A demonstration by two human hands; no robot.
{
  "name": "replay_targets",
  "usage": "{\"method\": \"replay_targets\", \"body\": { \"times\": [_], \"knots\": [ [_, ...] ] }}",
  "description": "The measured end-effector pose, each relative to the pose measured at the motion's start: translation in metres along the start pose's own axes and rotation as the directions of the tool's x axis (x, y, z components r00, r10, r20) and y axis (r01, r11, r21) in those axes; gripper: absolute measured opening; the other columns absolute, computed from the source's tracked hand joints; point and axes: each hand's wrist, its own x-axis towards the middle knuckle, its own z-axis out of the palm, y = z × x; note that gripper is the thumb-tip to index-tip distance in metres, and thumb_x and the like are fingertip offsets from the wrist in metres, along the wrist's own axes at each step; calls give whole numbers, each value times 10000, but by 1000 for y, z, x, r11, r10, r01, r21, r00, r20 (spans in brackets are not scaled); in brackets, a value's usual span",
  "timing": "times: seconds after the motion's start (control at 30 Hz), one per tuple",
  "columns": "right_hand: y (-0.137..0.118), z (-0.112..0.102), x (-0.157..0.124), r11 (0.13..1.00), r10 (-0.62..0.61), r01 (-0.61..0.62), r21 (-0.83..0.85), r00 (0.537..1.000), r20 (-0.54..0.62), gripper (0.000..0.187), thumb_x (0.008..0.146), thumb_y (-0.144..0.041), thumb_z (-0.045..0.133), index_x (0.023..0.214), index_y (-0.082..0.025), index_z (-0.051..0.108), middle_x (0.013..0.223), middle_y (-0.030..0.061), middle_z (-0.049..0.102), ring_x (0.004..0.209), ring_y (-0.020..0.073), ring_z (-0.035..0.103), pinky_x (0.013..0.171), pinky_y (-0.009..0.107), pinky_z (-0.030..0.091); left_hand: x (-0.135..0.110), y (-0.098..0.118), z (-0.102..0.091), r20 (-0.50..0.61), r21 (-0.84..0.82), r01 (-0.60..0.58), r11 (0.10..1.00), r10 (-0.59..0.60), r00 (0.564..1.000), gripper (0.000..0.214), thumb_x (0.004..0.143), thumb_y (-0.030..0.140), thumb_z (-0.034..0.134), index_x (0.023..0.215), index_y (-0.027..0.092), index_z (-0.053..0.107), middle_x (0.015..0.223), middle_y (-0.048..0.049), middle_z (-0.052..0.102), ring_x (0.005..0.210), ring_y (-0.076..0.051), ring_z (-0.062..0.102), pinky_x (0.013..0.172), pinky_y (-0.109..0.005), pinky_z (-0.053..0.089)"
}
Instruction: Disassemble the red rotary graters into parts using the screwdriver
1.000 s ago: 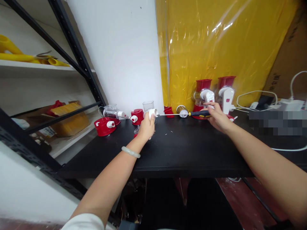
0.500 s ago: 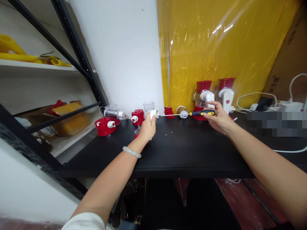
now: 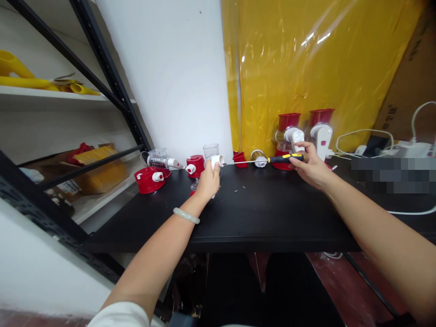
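Left hand (image 3: 208,181): holds the white part (image 3: 216,161) at its 1 o'clock.
Right hand (image 3: 312,169): pinches the driver (image 3: 281,159) by its handle, 3 o'clock from the white part.
Driver: tip at white part; handle's yellow marks have shifted; I judge it turning.

At ten o'clock we see yellow tubes (image 3: 20,82) lying on a white shelf (image 3: 37,93), with a tan box (image 3: 104,170) on the level below at nine. We find a white panel (image 3: 166,77) at eleven, glossy yellow wrapping (image 3: 323,68) at one, a brown carton (image 3: 402,95) at two, and white cables (image 3: 413,125) at three.
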Motion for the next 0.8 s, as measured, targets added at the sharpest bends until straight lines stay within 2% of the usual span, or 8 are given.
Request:
{"method": "replay_targets", "body": {
  "times": [0.1,0.17,0.27,0.37,0.43,0.6,0.7,0.8],
  "knots": [
    [-2,3,0,997,28,-28,66,1000,9,728,641,-603,825,1197,-338,437,870,-31,579,794,151,632,699,283,561,0,1,1,-2,-27,5,1000,-5,1000,386,1034,547,253,1135,228,447,614,33,558,451,-191,616,520,-300,487],
    [-1,4,0,995,75,-76,62,997,13,611,748,-739,677,1112,-288,485,818,2,590,721,168,630,603,290,543,0,2,1,-7,-38,5,999,-5,1000,375,1035,543,256,1125,231,443,618,35,561,444,-182,613,503,-287,473],
    [2,2,-1,991,132,-131,-13,991,22,583,880,-793,455,926,-220,559,608,19,517,490,153,513,404,266,393,0,3,0,-7,-48,2,999,-2,1000,359,1035,535,273,1115,230,444,625,33,569,447,-176,616,494,-276,463],
    [4,0,-1,992,116,-116,-54,993,-2,462,876,-678,597,893,-216,588,571,-10,460,436,116,422,379,244,312,0,3,-1,2,-53,5,999,-5,1000,358,1036,532,276,1113,226,445,610,40,559,423,-172,602,470,-267,449],
    [3,0,0,996,77,-78,-33,997,-31,409,836,-612,682,994,-249,581,679,-19,511,488,105,454,436,242,388,0,2,-1,5,-54,9,999,-9,1000,355,1036,528,281,1115,224,447,602,44,550,414,-172,596,464,-266,446],
    [1,3,1,997,61,-60,51,998,-19,611,658,-585,814,1133,-311,545,957,-6,615,745,135,623,678,287,552,0,2,-1,7,-54,9,999,-8,1000,351,1036,518,295,1143,223,453,600,47,546,431,-178,604,479,-273,456],
    [1,2,1,993,110,-111,43,994,11,558,775,-751,628,1035,-258,598,801,34,626,650,171,619,577,310,523,0,3,0,9,-58,7,998,-7,1000,364,1037,519,288,1164,220,454,604,48,547,426,-177,600,473,-274,455],
    [3,-3,1,988,156,-156,-22,988,6,610,854,-795,502,866,-203,650,530,23,499,431,148,466,399,278,335,0,3,0,10,-57,7,998,-7,1000,359,1038,511,293,1171,219,455,607,47,549,421,-176,595,465,-272,447]
  ]
}}
